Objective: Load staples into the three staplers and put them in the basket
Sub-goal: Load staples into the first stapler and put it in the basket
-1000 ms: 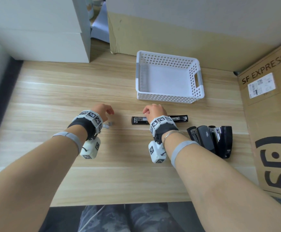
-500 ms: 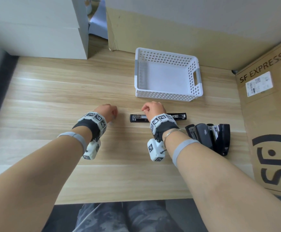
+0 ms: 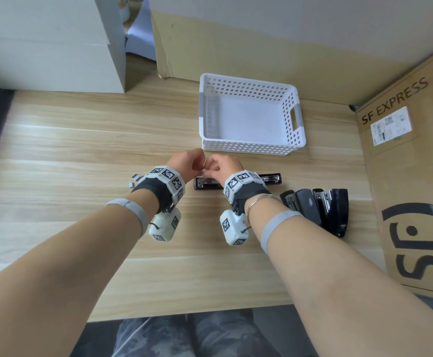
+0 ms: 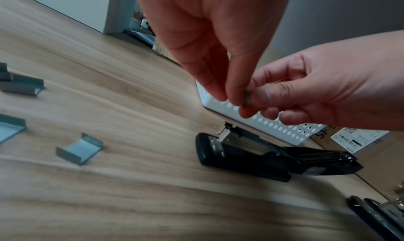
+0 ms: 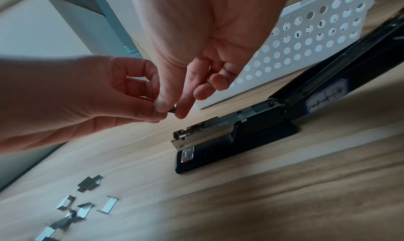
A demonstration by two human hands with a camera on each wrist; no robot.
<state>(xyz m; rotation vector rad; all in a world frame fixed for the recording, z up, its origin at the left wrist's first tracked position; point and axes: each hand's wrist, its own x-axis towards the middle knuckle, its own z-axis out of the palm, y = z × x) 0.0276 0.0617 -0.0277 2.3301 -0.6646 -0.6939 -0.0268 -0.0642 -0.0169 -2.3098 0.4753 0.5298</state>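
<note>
Pinching one small grey metal staple strip (image 4: 247, 98), both hands (image 3: 188, 163) (image 3: 223, 167) hover over the flat-opened black stapler (image 3: 207, 183).

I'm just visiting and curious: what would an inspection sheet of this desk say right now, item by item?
Surface: wooden desk, light grain.
Job's things: open stapler lying flat in front of the white basket, which holds nothing; two more staplers lie side by side to the right; loose staple strips lie on the left.
Clutter: nothing seen.
Hands: left hand and right hand meet above the open stapler, both pinching one small staple strip at the fingertips.
Cables: short cords at the wrist cameras only.
Surroundings: cardboard box marked SF EXPRESS on the right, white boxes at the far left, a cardboard panel behind the basket.
</note>
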